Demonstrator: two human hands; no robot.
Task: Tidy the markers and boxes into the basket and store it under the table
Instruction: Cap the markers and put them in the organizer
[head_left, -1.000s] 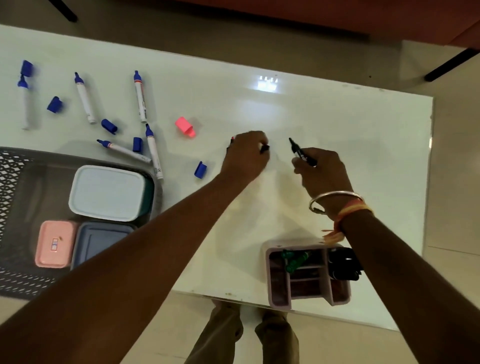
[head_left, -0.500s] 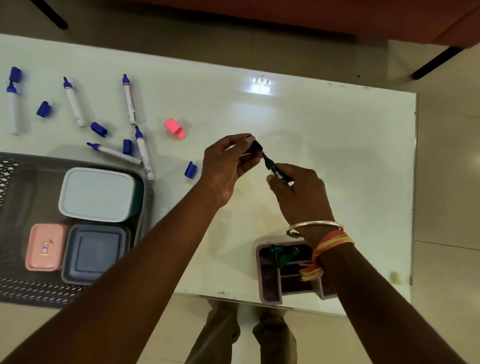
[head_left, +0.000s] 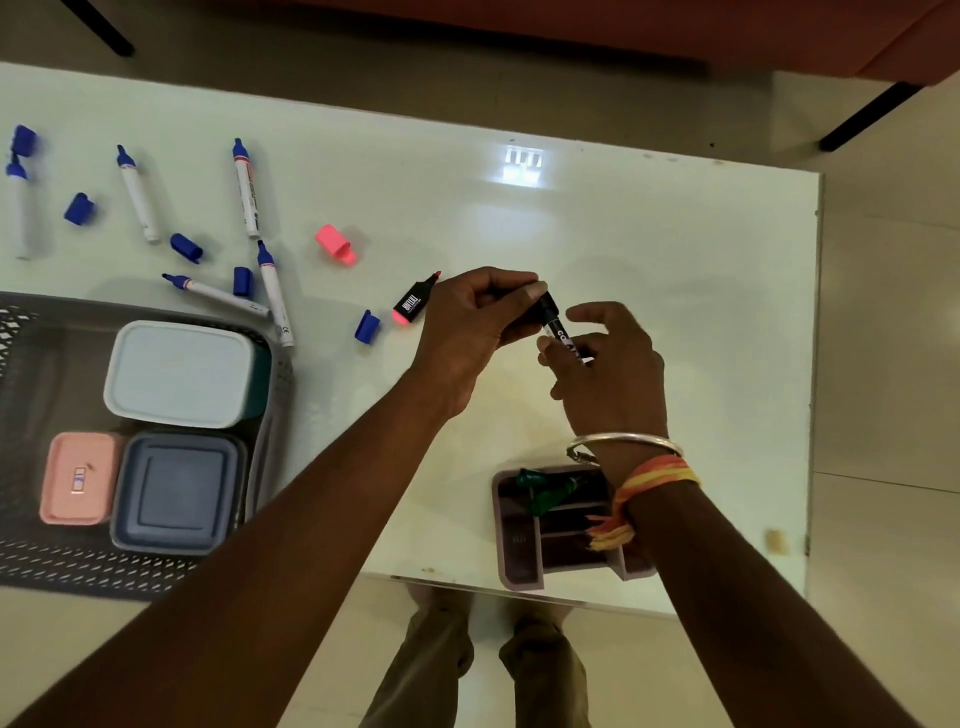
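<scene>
Black, white-lettered marker (head_left: 560, 333) gripped by the right hand (head_left: 615, 374), its cap (head_left: 545, 305) pinched by the left hand (head_left: 467, 325).

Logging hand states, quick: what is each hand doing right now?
Left hand: closed, pinching the black plastic cap onto the black white-lettered marker; also grips a black pink-tipped marker.
Right hand: closed, pinching that white-lettered marker's barrel.
</scene>
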